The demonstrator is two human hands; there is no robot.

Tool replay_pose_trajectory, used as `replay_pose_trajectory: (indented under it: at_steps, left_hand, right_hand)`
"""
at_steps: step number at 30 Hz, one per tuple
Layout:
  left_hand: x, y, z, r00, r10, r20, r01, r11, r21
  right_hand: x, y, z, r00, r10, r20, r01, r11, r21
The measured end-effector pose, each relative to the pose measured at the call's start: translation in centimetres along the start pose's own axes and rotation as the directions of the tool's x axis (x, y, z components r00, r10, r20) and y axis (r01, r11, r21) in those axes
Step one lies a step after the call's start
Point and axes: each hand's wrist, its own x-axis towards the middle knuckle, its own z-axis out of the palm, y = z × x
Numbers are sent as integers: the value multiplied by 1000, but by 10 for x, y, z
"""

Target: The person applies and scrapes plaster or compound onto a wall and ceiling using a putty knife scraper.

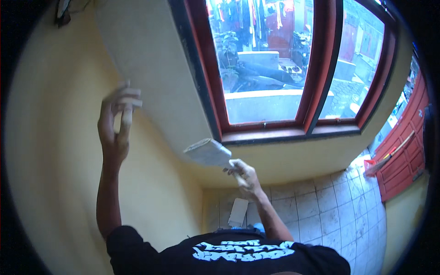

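My right hand (pixel 243 174) grips the handle of a wide paintbrush (pixel 208 152) whose pale bristles press against the cream wall (pixel 156 82) just left of the window frame. My left hand (pixel 117 119) is raised at the upper left, fingers loosely curled and pinched together, close to the yellow wall; whether it holds anything I cannot tell. Both forearms rise from my black printed shirt (pixel 229 252) at the bottom edge.
A red-framed window (pixel 316 110) fills the upper right, with plants and hanging clothes outside. Below lies a tiled floor (pixel 321 211) with a flat pale slab (pixel 238 211) on it. A broom (pixel 389 156) leans by a red door (pixel 408 151) at the right.
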Motion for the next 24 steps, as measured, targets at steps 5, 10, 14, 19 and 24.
replay_pose_trajectory:
  at_steps: [5,10,14,19,24]
  left_hand:
    - [-86,10,44,898,-428,106,440,884,-158]
    - [-196,31,114,677,-712,185,735,668,-118]
    - [-250,49,170,494,-829,263,869,463,-174]
    - [-335,33,222,319,-876,361,923,201,-328]
    - [-448,-7,260,139,-942,305,921,10,-390]
  right_hand:
    - [-8,43,-41,995,100,-26,-99,994,41]
    - [-22,90,-78,917,397,-50,-396,918,27]
    - [-46,144,-97,855,508,-106,-517,850,-97]
    - [-83,198,-101,865,464,-194,-497,730,-469]
    - [-120,256,-65,639,744,-193,-712,477,-515]
